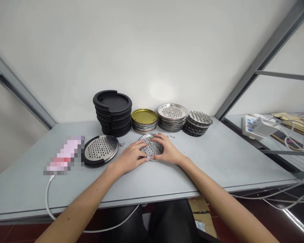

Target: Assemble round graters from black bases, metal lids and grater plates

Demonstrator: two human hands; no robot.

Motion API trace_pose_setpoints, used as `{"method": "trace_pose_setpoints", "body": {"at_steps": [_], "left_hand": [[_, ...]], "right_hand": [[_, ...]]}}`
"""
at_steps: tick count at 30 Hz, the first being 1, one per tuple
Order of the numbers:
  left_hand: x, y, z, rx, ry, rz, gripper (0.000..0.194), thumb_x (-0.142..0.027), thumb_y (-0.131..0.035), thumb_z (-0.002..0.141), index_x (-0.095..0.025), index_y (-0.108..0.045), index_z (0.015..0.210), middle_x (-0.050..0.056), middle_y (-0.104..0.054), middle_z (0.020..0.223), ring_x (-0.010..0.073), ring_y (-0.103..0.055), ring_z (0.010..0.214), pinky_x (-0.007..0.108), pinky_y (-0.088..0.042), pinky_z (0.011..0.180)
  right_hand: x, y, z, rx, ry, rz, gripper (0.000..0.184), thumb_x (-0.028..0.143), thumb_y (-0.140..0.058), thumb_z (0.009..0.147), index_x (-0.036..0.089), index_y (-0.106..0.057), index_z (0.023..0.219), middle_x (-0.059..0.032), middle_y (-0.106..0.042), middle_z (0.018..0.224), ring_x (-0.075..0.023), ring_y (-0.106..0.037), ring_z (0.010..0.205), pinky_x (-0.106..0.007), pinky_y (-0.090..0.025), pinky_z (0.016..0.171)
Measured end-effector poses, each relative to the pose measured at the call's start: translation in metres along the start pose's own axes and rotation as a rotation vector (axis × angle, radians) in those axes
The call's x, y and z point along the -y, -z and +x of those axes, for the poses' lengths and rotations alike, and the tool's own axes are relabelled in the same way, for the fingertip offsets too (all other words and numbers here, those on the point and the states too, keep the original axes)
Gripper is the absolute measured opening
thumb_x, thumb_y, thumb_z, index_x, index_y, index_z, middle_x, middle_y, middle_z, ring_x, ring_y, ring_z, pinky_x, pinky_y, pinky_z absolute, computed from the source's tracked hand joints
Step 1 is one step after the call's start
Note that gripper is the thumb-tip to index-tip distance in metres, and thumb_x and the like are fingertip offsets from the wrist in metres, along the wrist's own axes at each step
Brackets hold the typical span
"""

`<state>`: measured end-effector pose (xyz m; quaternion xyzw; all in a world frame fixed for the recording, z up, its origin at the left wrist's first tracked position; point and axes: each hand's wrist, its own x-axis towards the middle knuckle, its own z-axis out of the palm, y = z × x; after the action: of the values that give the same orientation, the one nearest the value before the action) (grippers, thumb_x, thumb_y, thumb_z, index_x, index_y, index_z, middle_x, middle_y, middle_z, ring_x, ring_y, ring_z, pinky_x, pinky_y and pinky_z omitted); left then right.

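Observation:
A round metal grater plate (pixel 153 148) full of small holes lies on the table in front of me. My left hand (pixel 132 157) grips its left rim, thumb at the near edge and fingers over the top. On the opposite side, my right hand (pixel 169 150) curls its fingers and thumb round the right part of the plate. Left of my hands rests another perforated grater disc (pixel 101 148) set in a black round holder (pixel 93 164), with a small metal hook (pixel 122 144) beside it. A second hook (pixel 171 136) lies just behind my right hand.
Along the wall stand stacks of black round holders (pixel 114 116), gold-topped lids (pixel 144 118), silver grater discs (pixel 172 116) and coarser grater discs (pixel 197 123). A blurred-out phone-like object (pixel 66 153) with a white cable (pixel 47 199) lies left. A power strip (pixel 252 126) and cables sit right.

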<state>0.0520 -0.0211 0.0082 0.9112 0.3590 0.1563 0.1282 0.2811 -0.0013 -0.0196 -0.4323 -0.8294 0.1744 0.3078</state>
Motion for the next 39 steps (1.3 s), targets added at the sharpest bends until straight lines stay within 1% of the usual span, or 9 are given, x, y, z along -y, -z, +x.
{"method": "trace_pose_setpoints", "body": {"at_steps": [6,9,12,19,23,29,32,35,39], "left_hand": [[0.004,-0.004,0.000,-0.021,-0.019,-0.029,0.018,-0.032,-0.061,0.089,-0.024,-0.076,0.094,0.008,-0.056,0.136,0.0262,-0.040,0.136,0.044,-0.036,0.112],[0.004,-0.003,0.000,-0.001,0.002,-0.026,0.018,-0.032,-0.061,0.089,-0.024,-0.076,0.096,0.009,-0.056,0.136,0.0270,-0.039,0.137,0.044,-0.035,0.112],[0.003,-0.002,0.001,0.025,0.029,-0.054,0.018,-0.031,-0.061,0.089,-0.024,-0.076,0.096,0.008,-0.055,0.137,0.0284,-0.037,0.139,0.046,-0.035,0.112],[0.001,0.002,0.002,0.063,0.107,-0.115,0.020,-0.034,-0.062,0.088,-0.023,-0.076,0.097,0.008,-0.041,0.150,0.0311,-0.026,0.144,0.047,-0.031,0.115],[0.003,-0.002,0.000,0.066,0.135,-0.159,0.022,-0.036,-0.060,0.089,-0.023,-0.076,0.097,0.007,-0.039,0.151,0.0315,-0.032,0.142,0.045,-0.035,0.112],[0.006,-0.008,-0.001,0.012,0.089,-0.152,0.020,-0.034,-0.061,0.089,-0.023,-0.076,0.094,0.008,-0.044,0.147,0.0313,-0.039,0.137,0.045,-0.038,0.110],[0.003,-0.007,0.000,0.004,0.076,-0.122,0.018,-0.032,-0.062,0.088,-0.021,-0.076,0.093,0.010,-0.048,0.144,0.0317,-0.040,0.137,0.046,-0.038,0.111],[0.002,-0.006,0.001,0.008,0.076,-0.108,0.017,-0.031,-0.063,0.087,-0.020,-0.076,0.091,0.011,-0.048,0.144,0.0323,-0.038,0.138,0.046,-0.038,0.111],[0.004,-0.009,0.000,-0.037,0.038,-0.119,0.017,-0.032,-0.063,0.087,-0.022,-0.076,0.093,0.010,-0.048,0.143,0.0321,-0.038,0.138,0.047,-0.037,0.111]], "right_hand": [[-0.001,0.001,0.000,0.020,0.006,-0.020,0.076,0.048,-0.083,0.059,0.021,-0.058,0.126,-0.0145,-0.047,0.142,-0.0371,-0.027,0.141,-0.058,-0.028,0.111],[0.000,0.001,0.000,0.019,0.002,-0.033,0.074,0.046,-0.083,0.060,0.021,-0.059,0.125,-0.0147,-0.047,0.141,-0.0373,-0.028,0.141,-0.058,-0.028,0.111],[0.000,0.001,0.001,0.020,-0.002,-0.043,0.075,0.048,-0.083,0.059,0.020,-0.059,0.125,-0.0151,-0.047,0.141,-0.0373,-0.029,0.140,-0.057,-0.029,0.112],[0.003,0.002,0.001,0.023,0.016,-0.106,0.071,0.044,-0.083,0.060,0.019,-0.061,0.123,-0.0153,-0.046,0.143,-0.0379,-0.026,0.142,-0.055,-0.029,0.112],[0.003,0.001,0.001,0.018,0.003,-0.125,0.073,0.046,-0.082,0.060,0.018,-0.061,0.123,-0.0154,-0.046,0.143,-0.0384,-0.027,0.141,-0.056,-0.028,0.112],[0.004,0.000,0.000,0.025,-0.038,-0.127,0.075,0.048,-0.081,0.061,0.020,-0.059,0.127,-0.0136,-0.045,0.144,-0.0387,-0.026,0.141,-0.056,-0.027,0.113],[0.005,0.000,0.000,0.057,-0.095,-0.133,0.080,0.049,-0.080,0.063,0.021,-0.054,0.134,-0.0142,-0.039,0.149,-0.0392,-0.020,0.143,-0.056,-0.024,0.114],[0.009,0.001,0.001,0.113,-0.181,-0.144,0.090,0.048,-0.080,0.064,0.022,-0.044,0.142,-0.0156,-0.027,0.155,-0.0410,-0.010,0.145,-0.059,-0.021,0.113],[0.018,0.005,0.009,0.221,-0.272,-0.194,0.100,0.042,-0.079,0.066,0.022,-0.029,0.150,-0.0180,-0.010,0.160,-0.0426,0.000,0.146,-0.059,-0.017,0.114]]}}
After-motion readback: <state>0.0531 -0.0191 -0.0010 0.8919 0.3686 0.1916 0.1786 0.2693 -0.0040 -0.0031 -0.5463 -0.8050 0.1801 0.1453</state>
